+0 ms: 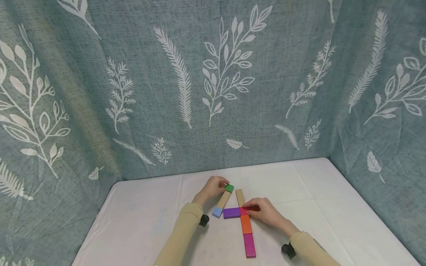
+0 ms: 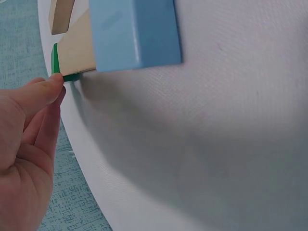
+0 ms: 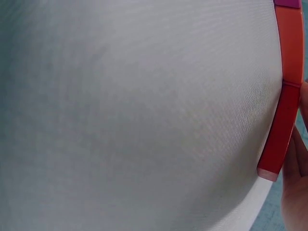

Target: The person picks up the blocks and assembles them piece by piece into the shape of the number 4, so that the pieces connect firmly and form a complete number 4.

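Observation:
My left hand (image 1: 214,187) pinches a small green block (image 1: 229,188) at its fingertips. That block sits at the far end of a plain wooden block (image 1: 223,200), and a light blue block (image 1: 217,212) meets the wooden one's near end. On the right, my right hand (image 1: 266,212) holds a red block (image 3: 281,130) between thumb and fingers, covering much of it in the head view. The red block adjoins a purple block (image 1: 231,213), an orange block (image 1: 246,224) and a second plain wooden block (image 1: 240,198). A magenta block (image 1: 249,245) continues the line toward me.
The blocks lie on a white cloth-covered table (image 1: 133,229). Behind and at both sides hangs a blue-green curtain (image 1: 139,111) with white leaf prints, close to the table's far edge. Dark wrist cameras show below both forearms.

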`<act>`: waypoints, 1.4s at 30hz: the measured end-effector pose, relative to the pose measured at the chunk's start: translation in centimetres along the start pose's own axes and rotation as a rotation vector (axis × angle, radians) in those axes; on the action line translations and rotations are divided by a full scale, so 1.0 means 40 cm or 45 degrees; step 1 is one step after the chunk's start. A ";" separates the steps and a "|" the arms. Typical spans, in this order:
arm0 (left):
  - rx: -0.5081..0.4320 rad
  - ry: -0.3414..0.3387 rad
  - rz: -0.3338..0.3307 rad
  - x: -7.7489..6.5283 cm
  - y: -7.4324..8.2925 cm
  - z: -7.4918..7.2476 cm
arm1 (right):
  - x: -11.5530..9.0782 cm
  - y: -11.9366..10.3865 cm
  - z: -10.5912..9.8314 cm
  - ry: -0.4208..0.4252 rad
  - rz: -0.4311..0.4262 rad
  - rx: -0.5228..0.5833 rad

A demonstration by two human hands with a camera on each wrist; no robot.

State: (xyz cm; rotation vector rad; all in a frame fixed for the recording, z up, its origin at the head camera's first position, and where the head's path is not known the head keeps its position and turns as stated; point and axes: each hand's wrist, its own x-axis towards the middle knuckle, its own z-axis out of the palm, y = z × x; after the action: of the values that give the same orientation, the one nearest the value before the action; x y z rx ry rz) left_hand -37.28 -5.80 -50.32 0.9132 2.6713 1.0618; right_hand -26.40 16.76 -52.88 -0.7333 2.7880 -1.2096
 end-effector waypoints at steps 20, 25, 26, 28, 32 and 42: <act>0.029 -0.019 0.002 -0.010 0.004 0.005 | -0.003 0.001 0.004 -0.001 0.008 0.000; 0.024 -0.014 -0.010 -0.010 0.005 0.006 | -0.002 0.003 0.004 0.008 0.001 -0.012; 0.027 -0.013 -0.010 -0.010 0.005 0.007 | -0.002 0.003 0.004 0.009 0.001 -0.012; 0.035 -0.017 -0.012 -0.009 0.005 0.007 | -0.001 0.003 0.004 0.010 -0.002 -0.014; 0.048 -0.024 -0.020 -0.008 0.005 0.008 | -0.002 0.001 0.004 0.013 -0.005 -0.019; 0.041 -0.014 -0.001 -0.006 0.006 0.012 | -0.004 0.001 0.003 0.030 -0.034 -0.019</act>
State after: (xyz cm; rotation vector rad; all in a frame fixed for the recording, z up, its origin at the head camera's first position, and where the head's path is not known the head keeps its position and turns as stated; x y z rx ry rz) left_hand -36.80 -5.51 -50.55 0.9213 2.6866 1.0136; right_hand -26.26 16.77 -53.00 -0.7647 2.8181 -1.2101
